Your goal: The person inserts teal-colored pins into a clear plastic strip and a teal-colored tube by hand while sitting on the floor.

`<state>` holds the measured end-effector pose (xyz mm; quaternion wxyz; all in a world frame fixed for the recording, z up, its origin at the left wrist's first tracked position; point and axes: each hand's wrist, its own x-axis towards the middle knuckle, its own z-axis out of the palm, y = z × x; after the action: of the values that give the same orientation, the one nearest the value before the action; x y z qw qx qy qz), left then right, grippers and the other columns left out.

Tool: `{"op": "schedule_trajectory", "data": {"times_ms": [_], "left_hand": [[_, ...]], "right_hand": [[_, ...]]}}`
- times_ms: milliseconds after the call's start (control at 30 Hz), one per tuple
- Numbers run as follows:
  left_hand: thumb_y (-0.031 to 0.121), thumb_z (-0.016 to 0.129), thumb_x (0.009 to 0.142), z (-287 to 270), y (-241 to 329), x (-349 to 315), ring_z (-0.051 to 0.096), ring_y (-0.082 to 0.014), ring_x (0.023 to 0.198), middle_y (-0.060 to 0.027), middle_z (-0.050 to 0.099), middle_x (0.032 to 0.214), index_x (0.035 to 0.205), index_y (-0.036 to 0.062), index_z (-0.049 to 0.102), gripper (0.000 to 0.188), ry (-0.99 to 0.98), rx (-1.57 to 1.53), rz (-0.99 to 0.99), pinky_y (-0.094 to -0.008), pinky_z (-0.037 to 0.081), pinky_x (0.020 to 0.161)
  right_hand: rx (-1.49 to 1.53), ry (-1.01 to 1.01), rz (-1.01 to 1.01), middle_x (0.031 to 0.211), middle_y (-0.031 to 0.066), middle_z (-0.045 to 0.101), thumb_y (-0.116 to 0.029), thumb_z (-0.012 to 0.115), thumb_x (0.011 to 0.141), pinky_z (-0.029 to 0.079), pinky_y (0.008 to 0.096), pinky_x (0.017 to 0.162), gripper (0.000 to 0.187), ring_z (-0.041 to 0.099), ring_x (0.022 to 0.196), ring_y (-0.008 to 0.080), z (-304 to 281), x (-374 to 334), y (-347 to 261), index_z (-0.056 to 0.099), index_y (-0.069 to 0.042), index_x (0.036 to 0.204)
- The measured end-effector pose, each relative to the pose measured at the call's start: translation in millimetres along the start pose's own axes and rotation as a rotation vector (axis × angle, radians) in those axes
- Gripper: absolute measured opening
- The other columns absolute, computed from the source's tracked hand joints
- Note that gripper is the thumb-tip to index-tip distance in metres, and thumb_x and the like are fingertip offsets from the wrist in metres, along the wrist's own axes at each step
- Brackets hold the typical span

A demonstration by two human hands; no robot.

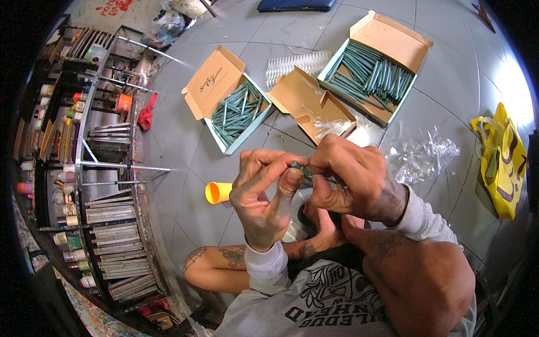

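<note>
My left hand (261,196) pinches a slim dark green stick (296,165) between thumb and forefinger, its blunt end showing. Close against it, my right hand (351,182) is closed with its fingertips on the same stick; most of the stick is hidden by the fingers. Beyond my hands, an open cardboard box (264,115) holds a loose jumble of such green sticks (233,115). Farther right, a larger open box (418,45) holds many more, partly in rows. Between them sits an open brown box (300,104) with thin clear pieces on it.
A yellow cup (216,192) lies on its side left of my hand. Crumpled clear plastic (424,157) and a yellow bag (499,168) lie to the right. A clear ridged tray (295,64) is behind the boxes. A metal-framed rack (84,146) with jars and frames lines the left.
</note>
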<state>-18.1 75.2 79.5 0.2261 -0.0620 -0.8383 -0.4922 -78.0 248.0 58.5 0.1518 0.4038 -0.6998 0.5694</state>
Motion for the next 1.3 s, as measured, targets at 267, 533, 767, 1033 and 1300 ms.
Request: {"op": "schedule_trajectory", "data": {"times_ms": [267, 533, 767, 1033, 1300], "left_hand": [[0.022, 0.071, 0.095, 0, 4, 1, 0.051, -0.0107, 0.088, -0.0046, 0.066, 0.099, 0.105, -0.0031, 0.072, 0.027, -0.095, -0.356, -0.282, -0.0238, 0.041, 0.078], [0.022, 0.068, 0.098, 4, -7, -1, 0.044, -0.0031, 0.077, 0.0007, 0.062, 0.094, 0.109, -0.0065, 0.068, 0.031, -0.157, -0.666, -0.479, -0.0182, 0.034, 0.068], [0.023, 0.068, 0.098, 2, -19, -4, 0.044, -0.0014, 0.075, 0.0017, 0.062, 0.094, 0.11, -0.004, 0.069, 0.029, -0.157, -0.747, -0.564, -0.0178, 0.035, 0.068], [0.022, 0.068, 0.098, 2, -33, -2, 0.052, -0.0034, 0.081, -0.0012, 0.066, 0.104, 0.116, -0.0026, 0.069, 0.031, -0.132, -0.866, -0.556, -0.0188, 0.042, 0.074], [0.027, 0.065, 0.099, -2, -44, 3, 0.046, -0.0069, 0.084, -0.0018, 0.061, 0.105, 0.115, -0.0008, 0.066, 0.032, -0.102, -0.869, -0.555, -0.0232, 0.039, 0.077]], "right_hand": [[0.086, -0.002, -0.055, 0.08, 0.0112, 0.051, 0.006, 0.07, 0.074, 0.049, 0.0405, 0.056, 0.025, 0.06, 0.067, 0.0308, -4, 3, 1, 0.058, -0.001, 0.095], [0.103, -0.027, -0.135, 0.075, 0.0091, 0.056, 0.004, 0.066, 0.076, 0.05, 0.034, 0.054, 0.013, 0.061, 0.064, 0.0257, -2, 2, 12, 0.059, -0.001, 0.086], [0.137, -0.145, -0.067, 0.082, 0.0123, 0.055, 0.007, 0.066, 0.074, 0.05, 0.0405, 0.058, 0.026, 0.062, 0.071, 0.0322, -7, 2, 5, 0.057, -0.003, 0.097], [0.22, -0.205, -0.027, 0.081, 0.0117, 0.053, 0.007, 0.067, 0.071, 0.049, 0.0399, 0.059, 0.028, 0.061, 0.071, 0.0324, -2, -6, 10, 0.056, -0.002, 0.096], [0.222, -0.25, -0.033, 0.079, 0.0095, 0.051, 0.001, 0.07, 0.071, 0.047, 0.0367, 0.055, 0.028, 0.06, 0.065, 0.0281, 5, -10, 15, 0.053, -0.005, 0.093]]}}
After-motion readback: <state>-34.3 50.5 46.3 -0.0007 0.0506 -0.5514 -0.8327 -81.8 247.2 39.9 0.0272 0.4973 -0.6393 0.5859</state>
